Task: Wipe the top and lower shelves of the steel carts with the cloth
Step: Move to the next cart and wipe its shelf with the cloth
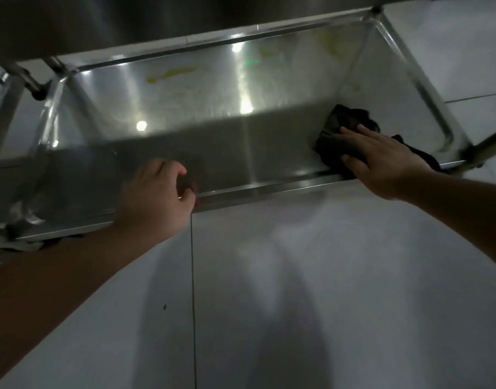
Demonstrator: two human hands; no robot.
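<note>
The steel cart's lower shelf (213, 141) fills the middle of the head view, with yellowish smears near its far edge. A dark cloth (339, 127) lies on the shelf's right end. My right hand (381, 161) presses flat on the cloth with straight fingers. My left hand (160, 195) curls its fingers over the shelf's near rim (269, 189). The underside of the cart's upper shelf (129, 21) hangs across the top of the view.
Cart legs stand at the far right corner (377, 12), the near right corner (474, 153) and the left (5, 108). Light floor tiles (325, 276) with a dark grout line spread in front of the cart.
</note>
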